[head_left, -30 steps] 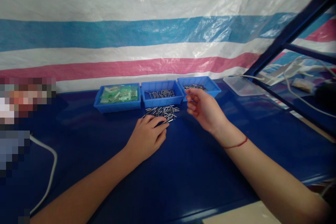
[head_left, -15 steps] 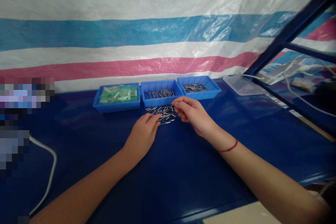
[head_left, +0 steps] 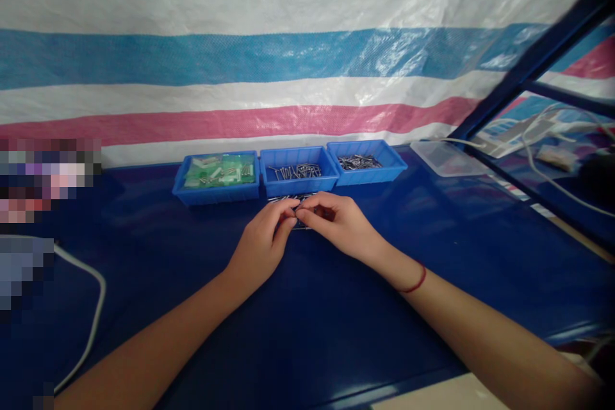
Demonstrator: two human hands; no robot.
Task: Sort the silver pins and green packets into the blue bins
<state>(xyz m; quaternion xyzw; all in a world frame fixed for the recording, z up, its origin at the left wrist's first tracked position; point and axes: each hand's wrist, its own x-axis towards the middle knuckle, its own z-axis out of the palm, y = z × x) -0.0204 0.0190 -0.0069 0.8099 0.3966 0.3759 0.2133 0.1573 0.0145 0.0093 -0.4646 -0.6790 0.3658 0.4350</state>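
Observation:
My left hand [head_left: 264, 234] and my right hand [head_left: 339, 224] meet fingertip to fingertip over a pile of thin metal pins [head_left: 288, 198] on the blue table. Both hands are closed in a pinch. Something small and dark sits between the fingertips, too small and covered to name. Most of the pile is hidden under the hands. Just behind it stands the middle blue bin [head_left: 300, 187], which holds slim metal pieces that look like screws or pins [head_left: 300, 171].
A left blue bin [head_left: 216, 194] holds a green bag [head_left: 221, 170] with metal parts. The right blue bin [head_left: 372, 176] contains short metal pieces. A clear plastic lid [head_left: 446, 159] lies farther right, beside a dark frame [head_left: 504, 106]. A white cable [head_left: 100, 288] runs along the left.
My right hand has moved left and down from beside the middle bin to meet my left hand. The left hand has stayed nearly in place, its thumb and fingers still pinched.

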